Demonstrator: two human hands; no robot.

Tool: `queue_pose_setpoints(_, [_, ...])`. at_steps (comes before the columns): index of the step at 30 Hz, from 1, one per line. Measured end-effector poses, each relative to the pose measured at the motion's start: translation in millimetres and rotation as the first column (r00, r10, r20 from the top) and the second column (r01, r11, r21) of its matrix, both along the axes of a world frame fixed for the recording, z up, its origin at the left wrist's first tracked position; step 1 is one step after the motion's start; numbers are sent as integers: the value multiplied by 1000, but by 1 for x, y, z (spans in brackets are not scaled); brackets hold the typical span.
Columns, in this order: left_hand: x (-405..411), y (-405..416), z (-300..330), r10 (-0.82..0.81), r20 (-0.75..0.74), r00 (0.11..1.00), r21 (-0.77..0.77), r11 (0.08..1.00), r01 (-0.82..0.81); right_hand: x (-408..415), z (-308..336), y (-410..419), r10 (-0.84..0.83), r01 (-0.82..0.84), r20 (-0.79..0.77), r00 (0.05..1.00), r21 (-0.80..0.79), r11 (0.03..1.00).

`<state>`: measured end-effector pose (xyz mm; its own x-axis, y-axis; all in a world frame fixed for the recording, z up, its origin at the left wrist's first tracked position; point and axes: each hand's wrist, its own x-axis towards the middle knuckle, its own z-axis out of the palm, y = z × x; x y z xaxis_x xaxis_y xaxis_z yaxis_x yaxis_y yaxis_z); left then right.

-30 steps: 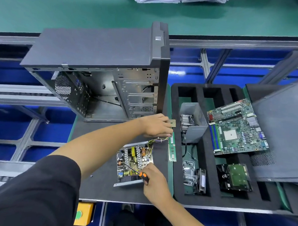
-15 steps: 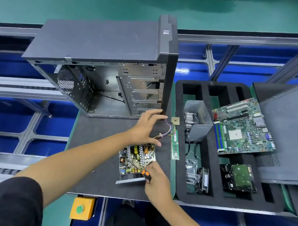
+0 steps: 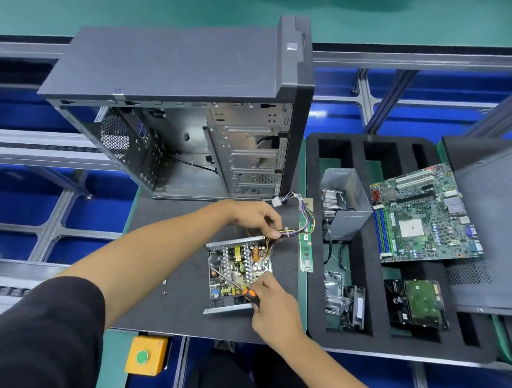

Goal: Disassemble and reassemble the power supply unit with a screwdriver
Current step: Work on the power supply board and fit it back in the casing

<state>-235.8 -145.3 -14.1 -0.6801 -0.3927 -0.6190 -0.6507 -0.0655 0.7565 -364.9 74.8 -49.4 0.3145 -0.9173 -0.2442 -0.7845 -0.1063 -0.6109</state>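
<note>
**Now the cable bundle is in the hand**

Now the power supply unit (image 3: pixel 239 270) lies open in the lower middle of the frame, on the dark counter (image 3: pixel 175 256), its circuit board showing. The left hand (image 3: pixel 254 216) was spread above the unit a moment ago; now its fingers (image 3: pixel 272 232) are curled and pinch the cable bundle (image 3: pixel 294 230) at the unit's upper right corner. The right hand (image 3: pixel 273 306) still grips the screwdriver (image 3: pixel 234 285), its tip lying over the board. I think the wires are being moved aside so that the board's screws can be reached. Two small screws (image 3: pixel 164 286) lie left of the unit. The empty computer case (image 3: pixel 187 123) stands above, the foam tray (image 3: pixel 367 291) at right.
</note>
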Motion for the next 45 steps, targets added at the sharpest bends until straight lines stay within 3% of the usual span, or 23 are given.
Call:
queue_pose_setpoints(8, [-14, 6, 0, -28, 10, 1000, -77, 997, 29, 5, 12, -14, 112, -103, -112, 987, 84, 991])
queue_pose_setpoints(12, [-35, 16, -2, -228, 192, 954, -378, 880, 287, 9, 19, -16, 151, -136, -170, 974, 94, 986])
queue_pose_setpoints(13, [-39, 18, -2, -213, 173, 962, -389, 882, 265, 9, 21, -17, 162, -148, -181, 970, 86, 985])
queue_pose_setpoints(18, [-29, 3, -1, -63, 55, 996, -122, 990, 69, 9, 24, -26, 266, -253, -196, 944, 90, 963])
queue_pose_setpoints(23, [-17, 6, -14, 125, 12, 992, 111, 986, -125, -2, 21, -39, 331, -319, -200, 922, 93, 943])
queue_pose_setpoints(25, [-9, 10, -17, 172, -61, 983, 104, 981, -165, -5, 17, -42, 325, -313, -194, 925, 93, 945])
queue_pose_setpoints(28, [-2, 21, -25, 198, -184, 963, -36, 978, -208, -5, 12, -44, 338, -328, -202, 919, 85, 941])
queue_pose_setpoints(33, [1, 31, -31, 434, -318, 843, 61, 897, -438, -5, 9, -48, 339, -328, -195, 920, 87, 941])
queue_pose_setpoints(35, [3, 33, -28, 422, -322, 847, -30, 890, -455, -5, 8, -50, 341, -329, -196, 919, 92, 940])
queue_pose_setpoints(40, [7, 37, -24, 452, -221, 864, -378, 777, -503, -5, 6, -50, 346, -335, -199, 917, 87, 938])
queue_pose_setpoints(43, [10, 31, -23, 425, 56, 904, -549, 769, -327, -6, 5, -49, 338, -326, -192, 921, 94, 941])
queue_pose_setpoints(45, [13, 30, -26, 422, 209, 882, -517, 813, -267, -6, 5, -49, 334, -322, -192, 923, 94, 942])
